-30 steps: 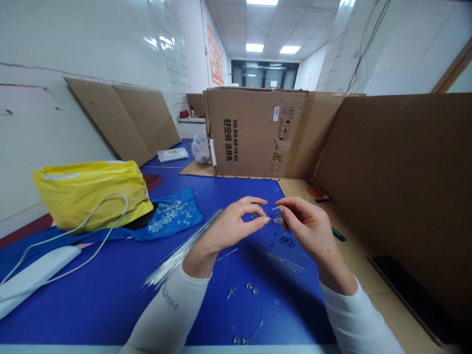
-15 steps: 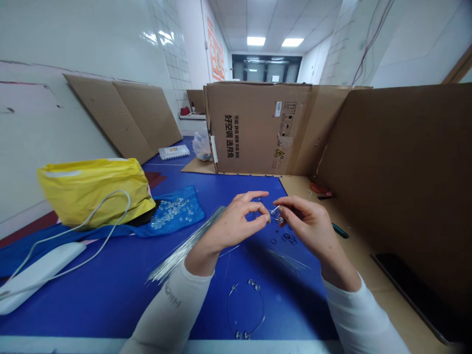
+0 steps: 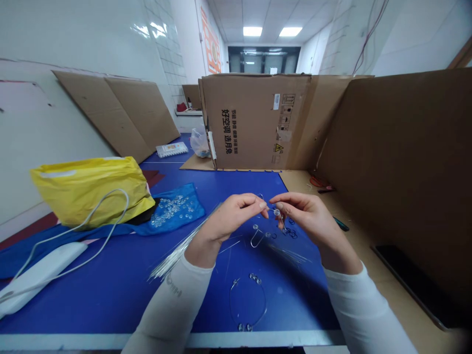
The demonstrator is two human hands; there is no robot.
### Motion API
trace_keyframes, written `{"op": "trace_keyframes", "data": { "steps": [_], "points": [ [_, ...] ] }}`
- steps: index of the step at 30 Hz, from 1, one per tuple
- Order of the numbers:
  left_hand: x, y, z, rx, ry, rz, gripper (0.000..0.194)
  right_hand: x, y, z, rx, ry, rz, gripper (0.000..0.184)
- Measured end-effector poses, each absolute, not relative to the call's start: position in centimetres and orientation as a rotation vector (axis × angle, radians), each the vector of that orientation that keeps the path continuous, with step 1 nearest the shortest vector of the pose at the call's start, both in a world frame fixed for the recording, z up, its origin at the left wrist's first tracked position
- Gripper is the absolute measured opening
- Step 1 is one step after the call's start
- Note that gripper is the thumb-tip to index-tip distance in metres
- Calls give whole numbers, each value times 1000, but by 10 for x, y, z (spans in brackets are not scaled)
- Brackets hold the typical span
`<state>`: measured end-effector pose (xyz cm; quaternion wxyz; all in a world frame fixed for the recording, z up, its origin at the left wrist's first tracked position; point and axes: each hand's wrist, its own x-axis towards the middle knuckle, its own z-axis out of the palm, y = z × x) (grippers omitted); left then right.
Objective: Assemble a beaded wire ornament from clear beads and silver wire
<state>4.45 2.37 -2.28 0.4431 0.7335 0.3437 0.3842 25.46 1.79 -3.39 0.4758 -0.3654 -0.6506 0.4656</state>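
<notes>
My left hand (image 3: 234,216) and my right hand (image 3: 304,210) face each other above the blue table, thumbs and fingers pinched round a thin wire strung with transparent beads. One bead (image 3: 277,212) shows between the fingertips. Below the hands, a bent loop of beaded wire (image 3: 257,241) shows; whether it hangs from the held piece or lies on the table I cannot tell. Nearer to me, a round wire ring with beads (image 3: 265,300) lies on the table. Small dark rings (image 3: 291,234) lie under my right hand. A bundle of straight wires (image 3: 173,258) runs beside my left forearm.
Loose beads (image 3: 173,209) lie on a blue cloth (image 3: 195,196) beside a yellow bag (image 3: 92,189). At left is a white device (image 3: 47,273) with a cable. Cardboard walls (image 3: 254,123) stand behind and right. A black phone-like slab (image 3: 405,285) lies at right.
My left fingers have closed from a spread pose into a pinch on the wire. A bent beaded loop now shows below the hands. The view has shifted slightly.
</notes>
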Motion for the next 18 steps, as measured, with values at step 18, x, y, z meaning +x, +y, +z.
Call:
{"op": "trace_keyframes", "data": {
  "steps": [18],
  "points": [
    [50, 18, -20, 1651, 843, 911, 14, 264, 16, -29, -963, -1785, 1043, 19]
  ]
}}
